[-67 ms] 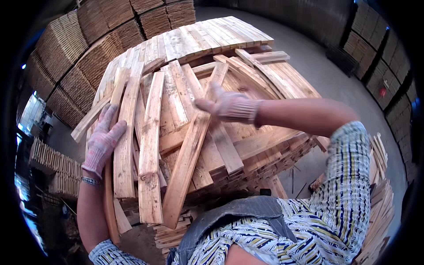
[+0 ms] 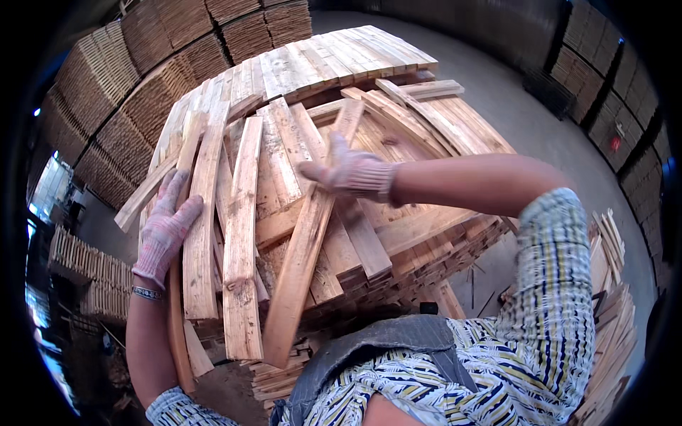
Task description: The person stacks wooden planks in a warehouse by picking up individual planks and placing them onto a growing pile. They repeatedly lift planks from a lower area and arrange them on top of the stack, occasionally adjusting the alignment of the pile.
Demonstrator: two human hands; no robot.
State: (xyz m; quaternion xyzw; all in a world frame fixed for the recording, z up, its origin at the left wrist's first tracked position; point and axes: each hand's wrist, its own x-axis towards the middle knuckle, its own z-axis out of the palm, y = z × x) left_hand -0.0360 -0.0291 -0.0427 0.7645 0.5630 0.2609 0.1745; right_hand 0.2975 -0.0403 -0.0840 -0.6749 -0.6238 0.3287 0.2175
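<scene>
As the head view looks down on a pile of loose planks (image 2: 284,153) around the hands, the left grip (image 2: 163,234), in a pale knitted glove, lies over a narrow plank (image 2: 175,319), its fingers pointing away from the body and its thumb spread; whether it clasps the wood I cannot tell. Just right of that grip lies a long pale plank (image 2: 202,255), and next to it a knotted plank (image 2: 242,241). The right grip (image 2: 352,172), gloved too and slightly blurred, is open, thumb to the left, over a slanted plank (image 2: 300,273) that runs from beyond it down toward the body; contact is unclear. Beyond the 2 grips stretches a row of close-set boards (image 2: 341,55). Far beyond the left grip rise tall stacks of wood (image 2: 103,60).
</scene>
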